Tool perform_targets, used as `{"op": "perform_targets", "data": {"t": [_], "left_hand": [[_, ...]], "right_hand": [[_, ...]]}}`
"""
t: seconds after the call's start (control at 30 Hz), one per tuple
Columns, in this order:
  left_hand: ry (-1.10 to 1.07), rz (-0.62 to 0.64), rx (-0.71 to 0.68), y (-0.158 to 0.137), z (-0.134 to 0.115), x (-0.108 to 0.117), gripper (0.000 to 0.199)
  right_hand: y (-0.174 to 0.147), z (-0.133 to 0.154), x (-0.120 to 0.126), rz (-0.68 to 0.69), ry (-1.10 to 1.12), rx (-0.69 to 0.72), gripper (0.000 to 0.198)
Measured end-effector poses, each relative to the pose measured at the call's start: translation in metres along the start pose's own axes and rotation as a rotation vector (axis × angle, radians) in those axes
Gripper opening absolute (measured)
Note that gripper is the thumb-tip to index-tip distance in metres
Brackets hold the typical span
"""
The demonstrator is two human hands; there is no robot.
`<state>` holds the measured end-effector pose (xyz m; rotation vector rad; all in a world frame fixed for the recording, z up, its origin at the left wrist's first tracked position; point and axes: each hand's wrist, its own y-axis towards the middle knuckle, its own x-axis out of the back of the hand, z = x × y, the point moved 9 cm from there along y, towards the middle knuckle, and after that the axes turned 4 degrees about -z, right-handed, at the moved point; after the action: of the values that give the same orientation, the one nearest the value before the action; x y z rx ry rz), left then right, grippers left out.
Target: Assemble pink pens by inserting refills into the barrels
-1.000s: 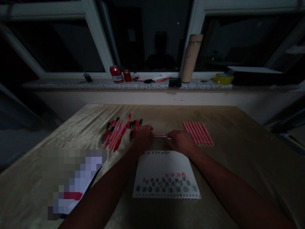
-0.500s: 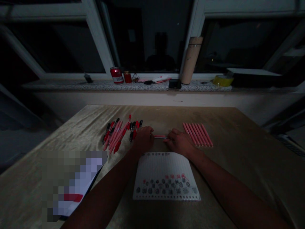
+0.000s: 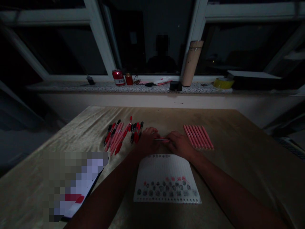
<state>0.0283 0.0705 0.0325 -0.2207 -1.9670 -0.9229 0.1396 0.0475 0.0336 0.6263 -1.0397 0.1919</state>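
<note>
Between my two hands, just beyond the notebook page, lies a slim pink pen (image 3: 162, 139) with a pale, shiny stretch. My left hand (image 3: 149, 140) is closed around its left end, and the fingers of my right hand (image 3: 178, 142) are closed on the right end. Fingers hide both tips. Right of my right hand, several pink pens (image 3: 198, 136) lie side by side in a neat row. A looser pile of pink, red and black pens (image 3: 116, 136) is to the left, with a small group of red and black pens (image 3: 136, 132) beside my left hand.
A lined sheet (image 3: 166, 168) with dark scribbles and red marks lies between my forearms. At the lower left is a partly blurred pale object (image 3: 81, 187). The windowsill holds a red can (image 3: 118, 78), a tall tube (image 3: 192, 63) and yellow tape (image 3: 223, 83).
My hands have drawn closer together, and less of the pen shows between them. The whole view has shifted slightly. The pen row and the pile look the same.
</note>
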Motion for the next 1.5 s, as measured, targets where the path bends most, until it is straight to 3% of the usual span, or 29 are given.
{"op": "perform_targets", "data": {"t": [0.13, 0.33, 0.8, 1.23, 1.5], "left_hand": [[0.02, 0.069, -0.02, -0.002, -0.003, -0.008, 0.024], [0.031, 0.082, -0.035, -0.003, 0.001, -0.01, 0.021], [0.039, 0.076, -0.033, -0.005, -0.002, -0.005, 0.016], [0.02, 0.047, -0.014, -0.002, 0.002, -0.003, 0.015], [-0.001, 0.011, 0.014, -0.003, 0.008, 0.0, 0.015]], "right_hand": [[0.0, 0.003, 0.004, -0.046, 0.068, 0.034, 0.022], [0.0, 0.003, 0.008, -0.099, 0.136, 0.042, 0.023], [0.0, -0.016, 0.01, -0.143, -0.012, -0.096, 0.02], [-0.001, -0.021, 0.018, -0.227, -0.083, -0.131, 0.018], [0.0, -0.017, 0.017, -0.247, -0.08, -0.075, 0.018]]}}
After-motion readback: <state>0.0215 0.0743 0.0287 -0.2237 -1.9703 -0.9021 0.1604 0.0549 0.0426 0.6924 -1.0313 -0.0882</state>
